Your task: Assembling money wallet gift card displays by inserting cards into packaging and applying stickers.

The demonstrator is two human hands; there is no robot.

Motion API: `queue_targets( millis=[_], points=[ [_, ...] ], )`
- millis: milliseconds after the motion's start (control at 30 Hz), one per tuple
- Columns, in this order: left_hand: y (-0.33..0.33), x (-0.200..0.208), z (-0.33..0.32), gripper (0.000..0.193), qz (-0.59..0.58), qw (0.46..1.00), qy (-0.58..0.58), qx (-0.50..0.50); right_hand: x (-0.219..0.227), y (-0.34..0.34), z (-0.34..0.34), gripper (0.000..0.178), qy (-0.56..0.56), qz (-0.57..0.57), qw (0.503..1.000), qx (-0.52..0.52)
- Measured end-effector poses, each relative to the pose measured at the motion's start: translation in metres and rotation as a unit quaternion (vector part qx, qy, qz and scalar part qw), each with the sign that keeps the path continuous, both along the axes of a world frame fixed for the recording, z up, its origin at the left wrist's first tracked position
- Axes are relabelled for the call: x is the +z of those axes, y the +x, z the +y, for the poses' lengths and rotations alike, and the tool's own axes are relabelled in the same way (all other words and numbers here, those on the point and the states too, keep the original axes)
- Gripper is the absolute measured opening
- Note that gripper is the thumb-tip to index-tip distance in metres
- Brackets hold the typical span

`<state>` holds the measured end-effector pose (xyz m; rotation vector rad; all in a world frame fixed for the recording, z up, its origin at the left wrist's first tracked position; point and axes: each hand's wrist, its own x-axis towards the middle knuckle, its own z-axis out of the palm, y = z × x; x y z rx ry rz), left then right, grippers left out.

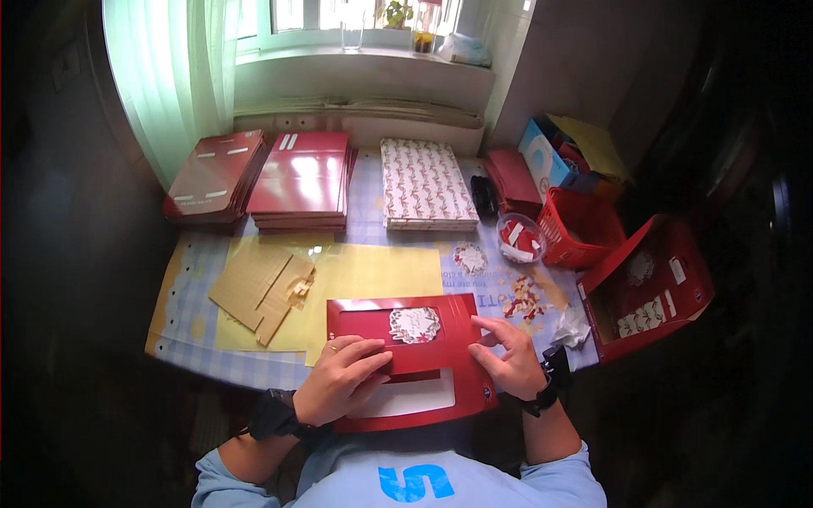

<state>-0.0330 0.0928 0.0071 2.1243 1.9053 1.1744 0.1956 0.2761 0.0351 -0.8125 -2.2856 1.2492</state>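
Note:
A flat red cardboard packaging piece [471,377] lies in front of me at the table's near edge, partly overhanging it. A white scalloped paper tag [415,324] with a printed pattern sits in its upper panel. Lower down, a cut-out window shows a white surface. My left hand [345,372] lies across the card's left side, fingers stretched out. At the right edge of the card, my right hand [510,357] has thumb and index finger on the border, the other fingers curled and partly hidden, apparently gripping it.
Stacks of red cardboard [298,173] and a patterned stack [428,182] stand at the back. Brown cardboard [258,292] lies left on yellow sheets [373,271]. Rightward are a tub of scraps [519,240], a red basket [576,229], loose scraps [527,296] and an open red box [644,296].

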Motion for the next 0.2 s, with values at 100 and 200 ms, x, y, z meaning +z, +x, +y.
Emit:
queue_targets(
  millis=[100,200],
  points=[
    [-0.006,0.002,0.009,0.035,-0.016,0.998,0.019,0.049,0.006,-0.012,0.010,0.040,0.118,0.042,0.992,0.022],
    [-0.017,-0.011,0.016,0.040,-0.014,0.999,-0.019,0.040,-0.010,-0.024,0.032,0.037,0.128,-0.007,0.988,0.081]
  ],
)
